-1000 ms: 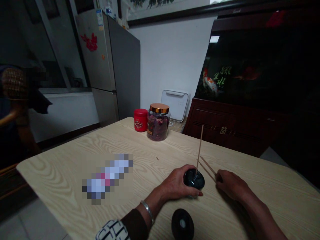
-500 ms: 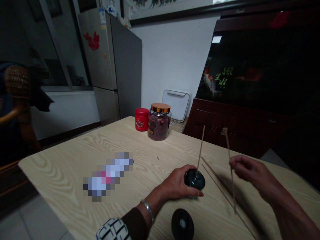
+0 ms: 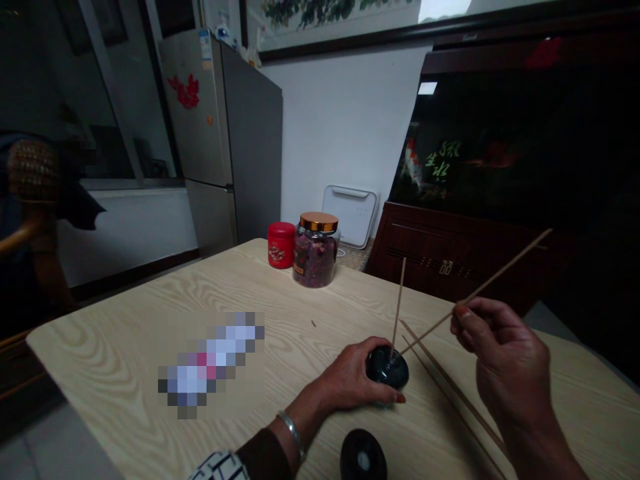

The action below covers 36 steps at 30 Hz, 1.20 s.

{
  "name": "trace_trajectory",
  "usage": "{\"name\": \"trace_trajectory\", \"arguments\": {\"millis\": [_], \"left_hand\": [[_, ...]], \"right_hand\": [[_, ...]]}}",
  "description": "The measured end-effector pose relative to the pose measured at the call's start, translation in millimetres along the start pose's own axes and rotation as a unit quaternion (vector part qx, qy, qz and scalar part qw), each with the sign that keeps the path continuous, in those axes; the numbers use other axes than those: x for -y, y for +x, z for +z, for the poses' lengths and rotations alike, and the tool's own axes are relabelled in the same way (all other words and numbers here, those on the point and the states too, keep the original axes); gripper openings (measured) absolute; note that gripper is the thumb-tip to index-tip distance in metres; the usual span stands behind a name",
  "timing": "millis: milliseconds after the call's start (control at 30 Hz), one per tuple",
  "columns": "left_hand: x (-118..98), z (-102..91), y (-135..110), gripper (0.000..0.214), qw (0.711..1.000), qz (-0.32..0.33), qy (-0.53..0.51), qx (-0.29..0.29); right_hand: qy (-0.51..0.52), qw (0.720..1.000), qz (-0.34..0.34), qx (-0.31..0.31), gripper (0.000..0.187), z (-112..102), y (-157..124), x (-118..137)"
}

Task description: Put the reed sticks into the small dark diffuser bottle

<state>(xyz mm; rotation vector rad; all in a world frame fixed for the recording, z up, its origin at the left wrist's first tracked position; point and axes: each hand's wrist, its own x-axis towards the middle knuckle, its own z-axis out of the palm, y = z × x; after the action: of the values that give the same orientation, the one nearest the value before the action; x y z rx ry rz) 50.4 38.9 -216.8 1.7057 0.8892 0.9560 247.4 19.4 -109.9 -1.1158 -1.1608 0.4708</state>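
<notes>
My left hand [image 3: 353, 377] is wrapped round a small dark glass bottle [image 3: 386, 373] that stands on the table. One thin wooden stick [image 3: 399, 303] rises from the bottle's neck, leaning slightly right. Between thumb and fingers, my right hand [image 3: 505, 353] pinches another thin wooden stick [image 3: 510, 265]. It slants down to the left, with its lower tip at the bottle's neck; whether the tip is inside I cannot tell. Several loose sticks [image 3: 453, 390] lie on the table under my right hand. A dark round cap [image 3: 363, 457] lies in front of the bottle.
On the wood-grain table [image 3: 210, 287] stand a red canister [image 3: 281, 245] and a jar of dried petals [image 3: 315, 257] with a copper-coloured lid. A blurred-out pale object [image 3: 215, 363] lies at left. Behind are a fridge [image 3: 200, 133] and a fish tank [image 3: 490, 147].
My right hand has turned and moved down. Its stick has swung from near upright to a slant, its lower end now at the bottle's neck. My left hand stays on the bottle.
</notes>
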Motion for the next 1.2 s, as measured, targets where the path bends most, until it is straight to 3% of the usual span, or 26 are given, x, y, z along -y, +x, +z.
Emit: {"name": "trace_trajectory", "arguments": {"millis": [200, 367, 533, 600, 767, 833, 900, 1133, 1200], "left_hand": [[-6, -1.6, -1, 0.081, 1.0, 0.006, 0.013, 0.0], [-4, -1.3, -1, 0.082, 1.0, 0.011, 0.006, 0.005], [-2, -0.3, -1, 0.087, 1.0, -0.002, 0.011, 0.002], [-1, 0.1, -1, 0.085, 1.0, 0.001, 0.008, 0.003], [-2, 0.0, -1, 0.083, 1.0, 0.003, -0.003, 0.004], [-2, -0.3, 0, 0.083, 1.0, 0.002, -0.002, 0.006], [-3, -0.4, 0, 0.085, 1.0, -0.001, -0.006, 0.009], [-2, -0.3, -1, 0.085, 1.0, -0.004, -0.007, 0.009], [-3, -0.6, -1, 0.085, 1.0, -0.004, 0.001, 0.003]], "right_hand": [[-0.049, 0.99, 0.0, 0.131, 0.023, 11, -7, -8], [-0.097, 0.958, 0.02, 0.27, 0.024, 18, -8, -16], [-0.199, 0.915, 0.034, 0.349, 0.032, -4, 10, -28], [-0.305, 0.874, 0.011, 0.377, 0.029, -18, 18, -38], [-0.584, 0.706, 0.032, 0.399, 0.014, -35, 19, -68], [-0.616, 0.672, 0.046, 0.408, 0.018, -35, 15, -76], [-0.622, 0.663, 0.051, 0.413, 0.021, -35, 13, -82], [-0.615, 0.671, 0.048, 0.411, 0.021, -35, 11, -96], [-0.598, 0.69, 0.045, 0.405, 0.017, -36, 13, -95]]}}
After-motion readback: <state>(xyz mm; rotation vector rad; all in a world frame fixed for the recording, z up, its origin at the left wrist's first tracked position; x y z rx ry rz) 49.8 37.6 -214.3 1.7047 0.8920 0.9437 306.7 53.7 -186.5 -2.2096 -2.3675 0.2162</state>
